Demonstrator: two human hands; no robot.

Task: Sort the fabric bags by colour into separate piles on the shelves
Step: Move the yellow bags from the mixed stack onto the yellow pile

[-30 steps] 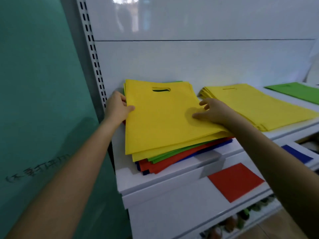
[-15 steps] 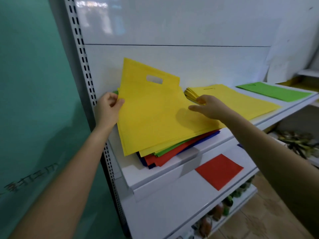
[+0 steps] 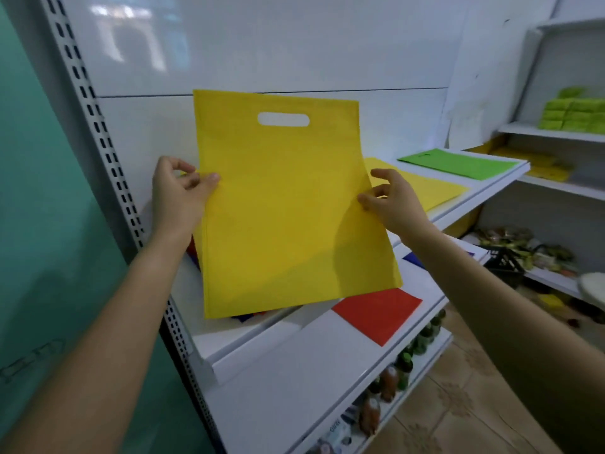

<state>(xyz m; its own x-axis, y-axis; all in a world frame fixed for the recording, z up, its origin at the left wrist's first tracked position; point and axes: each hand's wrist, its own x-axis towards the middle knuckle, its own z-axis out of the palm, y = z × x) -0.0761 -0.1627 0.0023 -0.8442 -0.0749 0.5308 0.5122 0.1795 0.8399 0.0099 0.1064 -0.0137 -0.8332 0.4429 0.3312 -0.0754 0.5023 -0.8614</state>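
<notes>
A yellow fabric bag [image 3: 288, 208] with a cut-out handle hangs upright in front of the shelf, lifted off the mixed pile. My left hand [image 3: 178, 191] pinches its left edge and my right hand [image 3: 391, 198] pinches its right edge. The bag hides most of the mixed pile; only red and blue corners [image 3: 193, 253] peek out beside it. To the right on the same shelf lies a yellow pile [image 3: 429, 191], and beyond it a green bag [image 3: 458, 163]. A red bag [image 3: 376, 312] and a blue corner [image 3: 413, 258] lie on the lower shelf.
The white shelf [image 3: 262, 335] juts out in front of me, with a perforated upright [image 3: 108, 152] at its left and a green wall [image 3: 39, 224] beyond. Bottles [image 3: 393, 381] stand on the bottom shelf. Another shelf unit [image 3: 556, 132] at the right carries green packs and clutter.
The top yellow bag has been raised from the mixed pile to an upright position between both hands. My right hand moved from the bag's face to its right edge. The view swung right.
</notes>
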